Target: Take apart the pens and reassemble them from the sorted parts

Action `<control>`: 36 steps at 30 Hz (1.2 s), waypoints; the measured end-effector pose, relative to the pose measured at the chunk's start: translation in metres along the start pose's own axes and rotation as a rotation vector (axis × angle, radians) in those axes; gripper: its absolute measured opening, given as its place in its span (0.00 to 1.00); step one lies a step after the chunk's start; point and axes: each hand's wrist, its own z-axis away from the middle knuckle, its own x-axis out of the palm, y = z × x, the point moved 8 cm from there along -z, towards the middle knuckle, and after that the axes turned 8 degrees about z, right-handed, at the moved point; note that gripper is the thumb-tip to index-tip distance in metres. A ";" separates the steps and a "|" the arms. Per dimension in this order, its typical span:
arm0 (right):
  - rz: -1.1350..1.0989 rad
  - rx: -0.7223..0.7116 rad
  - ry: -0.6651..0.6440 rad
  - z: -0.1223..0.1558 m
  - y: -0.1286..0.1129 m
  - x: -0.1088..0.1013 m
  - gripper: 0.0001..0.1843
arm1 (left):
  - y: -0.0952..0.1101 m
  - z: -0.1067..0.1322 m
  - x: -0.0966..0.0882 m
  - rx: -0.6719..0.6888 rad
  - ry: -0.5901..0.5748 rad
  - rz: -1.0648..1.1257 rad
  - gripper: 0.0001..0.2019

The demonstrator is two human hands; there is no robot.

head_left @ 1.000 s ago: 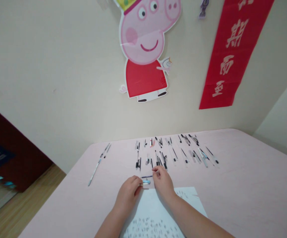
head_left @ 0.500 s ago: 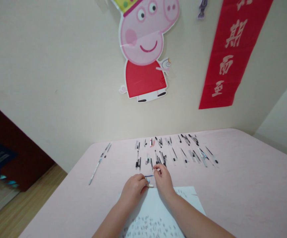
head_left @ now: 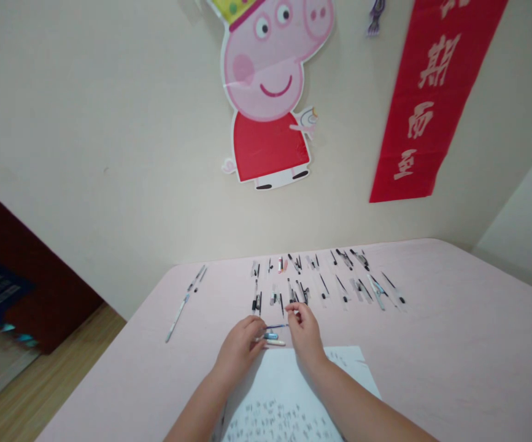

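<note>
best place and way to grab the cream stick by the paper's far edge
Probably its right end, pinched from above and the right. The slim cream stick lies sideways with that end bare, while its other end meets the left hand and a blue piece lies close on its far side.

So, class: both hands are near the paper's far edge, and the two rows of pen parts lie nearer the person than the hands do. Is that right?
Not quite. In the head view, the two rows of pen parts lie beyond the left hand and right hand, towards the wall. Both hands are indeed near the far edge of the paper.
</note>
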 end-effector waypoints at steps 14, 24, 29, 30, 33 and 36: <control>-0.006 -0.005 -0.004 -0.002 0.001 -0.001 0.10 | 0.003 -0.006 0.025 0.102 -0.157 -0.163 0.16; 0.020 0.038 -0.031 0.000 0.005 0.002 0.11 | -0.028 0.022 -0.008 0.032 -0.045 -0.137 0.15; 0.016 0.063 -0.027 0.001 0.007 0.003 0.12 | -0.057 0.035 -0.035 -0.034 0.069 -0.224 0.15; 0.016 0.060 -0.025 0.001 0.007 0.002 0.12 | -0.062 0.037 -0.041 -0.051 0.102 -0.231 0.14; 0.016 0.048 -0.019 0.001 0.005 0.001 0.11 | -0.072 0.035 -0.051 -0.075 0.175 -0.259 0.14; 0.015 0.049 -0.015 0.001 0.004 0.000 0.11 | -0.080 0.026 -0.052 -0.046 0.218 -0.292 0.15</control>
